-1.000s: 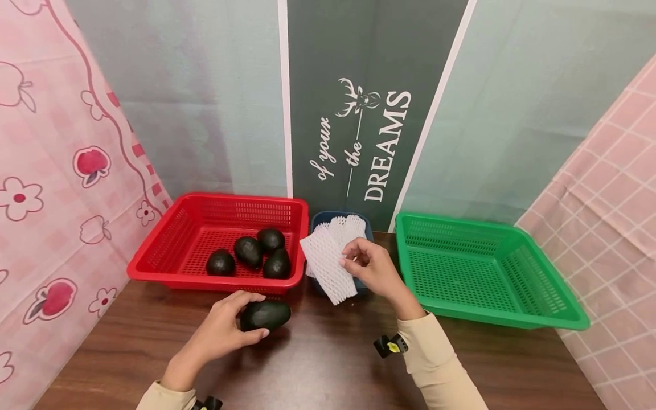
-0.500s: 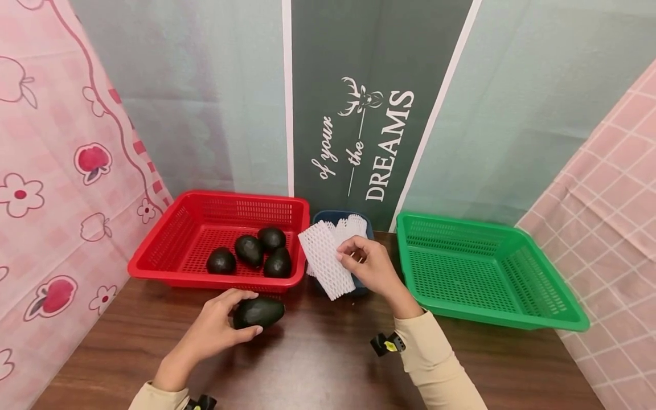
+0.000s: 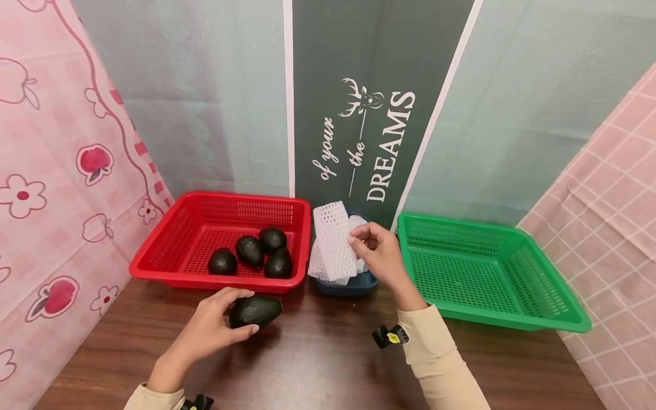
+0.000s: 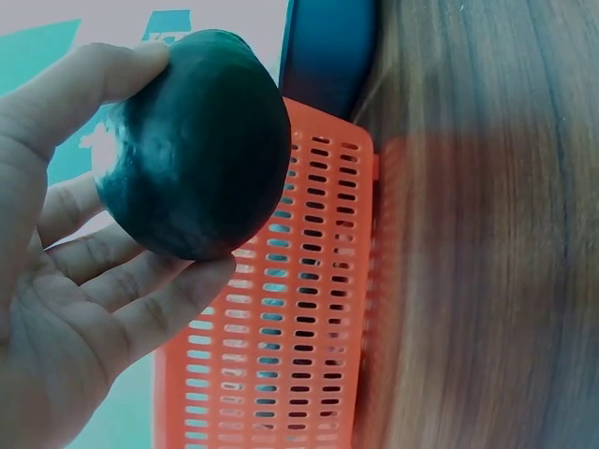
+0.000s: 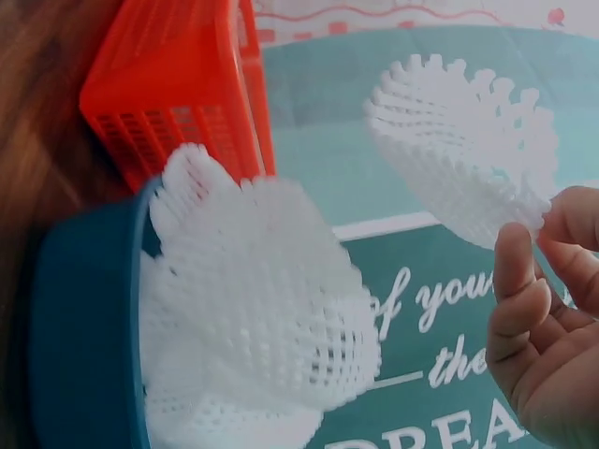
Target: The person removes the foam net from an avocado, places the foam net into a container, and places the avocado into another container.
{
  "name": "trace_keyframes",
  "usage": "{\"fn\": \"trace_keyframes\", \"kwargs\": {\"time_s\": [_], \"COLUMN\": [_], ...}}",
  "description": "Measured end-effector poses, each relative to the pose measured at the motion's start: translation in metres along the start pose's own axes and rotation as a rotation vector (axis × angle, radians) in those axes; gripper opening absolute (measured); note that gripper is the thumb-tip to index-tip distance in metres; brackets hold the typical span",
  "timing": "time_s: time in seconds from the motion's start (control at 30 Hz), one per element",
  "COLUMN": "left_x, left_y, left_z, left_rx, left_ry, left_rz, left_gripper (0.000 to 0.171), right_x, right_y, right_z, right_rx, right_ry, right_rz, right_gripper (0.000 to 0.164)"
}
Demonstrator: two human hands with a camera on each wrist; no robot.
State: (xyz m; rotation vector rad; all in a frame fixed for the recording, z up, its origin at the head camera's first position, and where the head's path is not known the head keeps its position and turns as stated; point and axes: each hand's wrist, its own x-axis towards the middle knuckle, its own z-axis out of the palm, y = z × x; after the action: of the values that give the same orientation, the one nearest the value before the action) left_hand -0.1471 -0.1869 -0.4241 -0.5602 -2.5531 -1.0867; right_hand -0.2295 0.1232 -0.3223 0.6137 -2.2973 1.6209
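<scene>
My left hand (image 3: pixel 207 324) grips a dark green avocado (image 3: pixel 255 311) in front of the red basket, thumb on the near side and fingers on the far side. In the left wrist view the same avocado (image 4: pixel 201 145) sits between thumb and fingertips, raised above the table. My right hand (image 3: pixel 381 250) pinches the edge of a white foam net sleeve (image 3: pixel 335 239) above the blue container. The right wrist view shows this foam net sleeve (image 5: pixel 459 140) hanging partly opened from thumb and forefinger. More white foam nets (image 5: pixel 262 299) stick out of the blue container (image 5: pixel 89 327).
A red basket (image 3: pixel 169 278) with several avocados (image 3: pixel 250 251) stands at the left. At the right is a green basket (image 3: pixel 492 316). Both stand at the back of the wooden table (image 3: pixel 307 364), before a printed cloth backdrop (image 3: pixel 230 114).
The right hand has lifted the foam net sleeve slightly up and back, and it now hangs more upright over the container. The left hand has drifted slightly left with the avocado.
</scene>
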Motion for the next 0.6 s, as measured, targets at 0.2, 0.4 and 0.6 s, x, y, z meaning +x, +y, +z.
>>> {"fn": "trace_keyframes", "kwargs": {"time_s": [0.2,0.4,0.6], "left_x": [-0.001,-0.002,-0.002], "left_y": [0.000,0.002,0.003], "left_z": [-0.007,-0.012,-0.014], "left_rx": [0.008,0.016,-0.011], "left_ry": [0.011,-0.006,-0.013], "left_rz": [-0.007,-0.033,-0.055], "left_gripper": [0.054,0.055,0.055], "right_x": [0.009,0.009,0.007], "right_y": [0.038,0.062,0.076], "right_z": [-0.017,-0.032,-0.038], "right_rx": [-0.016,-0.139,-0.293], "right_ry": [0.104,0.094,0.072], "right_rz": [0.073,0.178,0.257], "right_gripper": [0.009,0.013,0.015]}}
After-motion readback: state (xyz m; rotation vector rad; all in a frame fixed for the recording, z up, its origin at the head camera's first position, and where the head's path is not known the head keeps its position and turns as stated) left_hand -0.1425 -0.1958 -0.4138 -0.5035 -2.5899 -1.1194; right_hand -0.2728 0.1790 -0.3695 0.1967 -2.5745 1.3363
